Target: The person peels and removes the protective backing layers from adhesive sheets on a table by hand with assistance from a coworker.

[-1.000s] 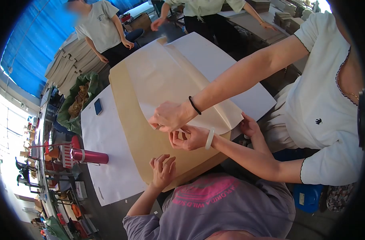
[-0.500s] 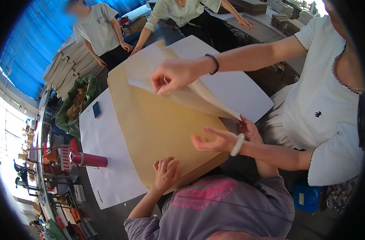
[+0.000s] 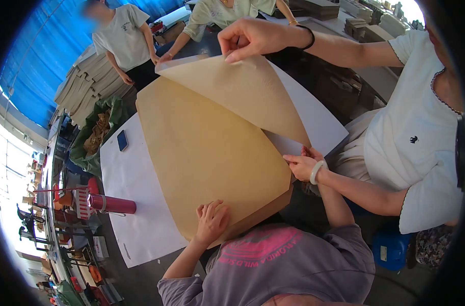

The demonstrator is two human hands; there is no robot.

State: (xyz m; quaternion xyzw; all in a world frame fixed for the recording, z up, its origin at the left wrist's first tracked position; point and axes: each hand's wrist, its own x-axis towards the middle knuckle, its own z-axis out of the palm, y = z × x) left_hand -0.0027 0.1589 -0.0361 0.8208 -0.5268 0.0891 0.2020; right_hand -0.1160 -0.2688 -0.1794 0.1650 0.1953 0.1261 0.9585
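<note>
My left hand [image 3: 211, 223] lies on the near edge of a stack of yellowish-brown paper [image 3: 207, 153], palm down, fingers apart and slightly bent. My right hand [image 3: 314, 153] is at the near right corner of a lifted, paler sheet [image 3: 258, 94], its fingertips closed at that corner. A co-worker's hand with a white bracelet [image 3: 302, 166] overlaps my right hand and hides much of it. The same co-worker's other hand [image 3: 255, 41], with a black wrist band, holds the sheet up by its edge. Another person's hand [image 3: 163, 58] is at the sheet's far left corner.
White sheets [image 3: 135, 204] lie under the brown stack. On them are a phone [image 3: 122, 141] and a pink bottle [image 3: 112, 204]. Left of the table stands a green sack [image 3: 87, 148] of crumpled paper. A co-worker in white [image 3: 395, 127] is close on the right; another person [image 3: 123, 38] stands behind.
The co-worker's banded hand has moved up and away, raising the sheet and uncovering the brown stack. The bracelet hand has moved right to my right hand. My left hand stays nearly still.
</note>
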